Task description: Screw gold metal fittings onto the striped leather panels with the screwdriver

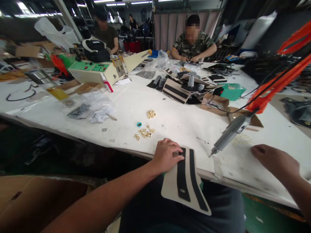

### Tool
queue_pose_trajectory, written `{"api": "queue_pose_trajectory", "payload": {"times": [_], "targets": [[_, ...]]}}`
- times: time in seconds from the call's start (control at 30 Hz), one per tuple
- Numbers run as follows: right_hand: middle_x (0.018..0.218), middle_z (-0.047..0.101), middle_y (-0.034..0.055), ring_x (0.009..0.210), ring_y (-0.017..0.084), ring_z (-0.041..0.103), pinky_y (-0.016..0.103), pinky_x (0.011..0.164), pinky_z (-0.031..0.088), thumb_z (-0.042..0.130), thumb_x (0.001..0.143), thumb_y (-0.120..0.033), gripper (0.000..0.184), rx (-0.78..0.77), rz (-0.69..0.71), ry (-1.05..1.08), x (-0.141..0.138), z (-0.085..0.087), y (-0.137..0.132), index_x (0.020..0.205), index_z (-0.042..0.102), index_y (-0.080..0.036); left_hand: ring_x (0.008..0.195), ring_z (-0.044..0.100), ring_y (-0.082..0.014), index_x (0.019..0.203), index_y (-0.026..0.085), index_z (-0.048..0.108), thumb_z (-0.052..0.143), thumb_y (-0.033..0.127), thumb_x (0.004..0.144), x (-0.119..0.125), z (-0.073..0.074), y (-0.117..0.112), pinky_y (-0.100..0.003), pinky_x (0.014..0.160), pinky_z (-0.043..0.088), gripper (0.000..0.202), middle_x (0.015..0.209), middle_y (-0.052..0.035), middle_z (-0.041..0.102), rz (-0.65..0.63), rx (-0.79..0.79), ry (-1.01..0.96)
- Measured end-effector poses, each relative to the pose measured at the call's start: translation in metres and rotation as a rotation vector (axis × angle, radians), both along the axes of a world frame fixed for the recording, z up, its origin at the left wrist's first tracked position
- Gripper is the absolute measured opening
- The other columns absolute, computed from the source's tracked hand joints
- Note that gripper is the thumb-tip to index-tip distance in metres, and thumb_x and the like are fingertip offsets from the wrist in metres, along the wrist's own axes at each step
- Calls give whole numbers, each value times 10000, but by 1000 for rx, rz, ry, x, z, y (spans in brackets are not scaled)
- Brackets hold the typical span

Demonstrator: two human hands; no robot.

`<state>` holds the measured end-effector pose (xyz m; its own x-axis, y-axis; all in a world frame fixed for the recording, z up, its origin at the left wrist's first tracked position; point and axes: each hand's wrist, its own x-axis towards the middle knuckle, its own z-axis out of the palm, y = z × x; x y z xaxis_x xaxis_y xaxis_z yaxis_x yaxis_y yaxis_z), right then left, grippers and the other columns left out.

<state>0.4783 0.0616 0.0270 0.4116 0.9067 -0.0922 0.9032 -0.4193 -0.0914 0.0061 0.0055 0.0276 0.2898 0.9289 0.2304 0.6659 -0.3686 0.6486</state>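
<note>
Lower center of the frame: beige panel (171, 186) with two black strips (195, 174), slanting over the near edge of the white table (126, 103) onto the lap (225, 200). Left hand (166, 157) on the upper end, index finger and thumb narrowly apart over a strip; impossible to tell whether pinching anything small. At right, right hand (277, 163) curled, just beside scattered pale pieces (241, 139); contents, if any, hidden.

Step in hand, by judgement: steadying the panel. Press near the upper end, with table backing, rather than on the overhanging lower end, likely to swivel or sag. Keep fingertips clear of the strip's working spot. Handle the pale pieces singly; probably easy to scatter.

Between the hands: screwdriver (230, 132), tip pointing down-left, near the panel's upper right corner. For crossing leftward, best to pass low, below the tip. Orange wrapping (264, 87) and black cable (225, 107) toward the upper right: possible snags. Open room: bare tabletop above the panel, bounded at left by gold fittings (145, 133), at right by the screwdriver and a thin bent rod (202, 140).
</note>
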Motion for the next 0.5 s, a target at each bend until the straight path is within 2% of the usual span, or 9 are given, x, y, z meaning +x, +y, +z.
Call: {"api": "queue_pose_trajectory", "payload": {"times": [0.13, 0.23, 0.3, 0.37, 0.43, 0.5], "targets": [[1272, 733, 231, 1050, 479, 672, 592, 803, 474, 543, 833, -665, 470, 40, -59, 30, 4, -1, -6, 1073, 777, -335, 1197, 619, -286, 983, 319, 841, 912, 343, 834, 0, -3, -1, -485, 1050, 428, 167, 1193, 10, 807, -17, 7, 4], [1165, 761, 211, 1057, 473, 681, 603, 860, 481, 514, 859, -671, 423, 160, -25, 144, -14, 10, -28, 1084, 732, -386, 1210, 613, -288, 1012, 326, 847, 894, 370, 855, -1, -6, -1, -491, 1063, 428, 170, 1210, 5, 804, -26, 8, 0], [997, 778, 175, 977, 436, 712, 583, 869, 492, 542, 863, -668, 333, 226, 14, 305, -48, 23, -50, 1019, 698, -419, 1213, 611, -289, 1023, 330, 848, 885, 380, 864, -2, -8, -1, -493, 1062, 426, 170, 1213, 8, 803, -34, 15, -3], [887, 770, 136, 854, 388, 719, 532, 830, 520, 628, 833, -672, 319, 148, 46, 472, -100, 36, -72, 952, 705, -386, 1206, 613, -288, 1024, 329, 848, 881, 384, 869, -2, -9, -1, -493, 1057, 425, 167, 1208, 11, 803, -41, 32, -2], [852, 755, 80, 789, 329, 708, 460, 777, 530, 647, 839, -664, 359, 56, 218, 653, -159, 46, -86, 942, 717, -327, 1189, 618, -286, 1020, 321, 849, 880, 382, 871, -2, -8, -1, -492, 1047, 427, 163, 1197, 13, 804, -44, 51, 9], [771, 710, 35, 744, 275, 667, 392, 730, 511, 612, 901, -649, 375, -5, 380, 765, -213, 50, -87, 918, 705, -286, 1182, 617, -287, 1029, 315, 848, 875, 383, 876, -2, -7, -1, -491, 1039, 430, 169, 1194, 9, 803, -44, 63, 29]]}}
